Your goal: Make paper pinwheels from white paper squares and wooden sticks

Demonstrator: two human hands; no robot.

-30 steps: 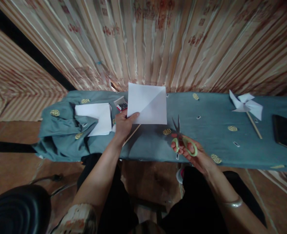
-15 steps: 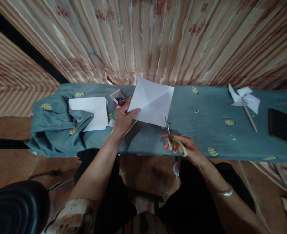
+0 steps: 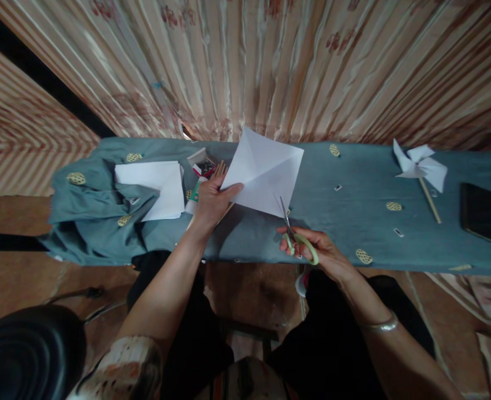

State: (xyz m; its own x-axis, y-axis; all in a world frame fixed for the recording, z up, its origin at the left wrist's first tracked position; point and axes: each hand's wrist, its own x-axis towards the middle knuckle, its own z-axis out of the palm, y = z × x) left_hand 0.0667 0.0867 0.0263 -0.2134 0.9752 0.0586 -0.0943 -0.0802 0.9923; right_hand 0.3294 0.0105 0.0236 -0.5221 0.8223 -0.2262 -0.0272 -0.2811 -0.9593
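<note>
Head view: left hand [image 3: 212,201] pinches the creased paper square [image 3: 264,171] by its left edge. Right hand [image 3: 318,250], fingers through the green scissors [image 3: 297,239], sits just below-right, blades pointing up at the sheet's lower corner.

On the counter [image 3: 354,233], a paper stack [image 3: 156,186] lies far left, with a small box [image 3: 201,164] just right of it. A pinwheel [image 3: 420,169] lies right, a phone [image 3: 480,211] beyond it at far right. The creased sheet [image 3: 264,172] is raised over the middle, scissors [image 3: 293,233] at its near right corner.

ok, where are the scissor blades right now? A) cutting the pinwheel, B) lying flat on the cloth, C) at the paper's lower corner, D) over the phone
C: the right hand holds the scissors with the blades open at the lower corner of the paper, which the left hand holds up off the cloth.
</note>
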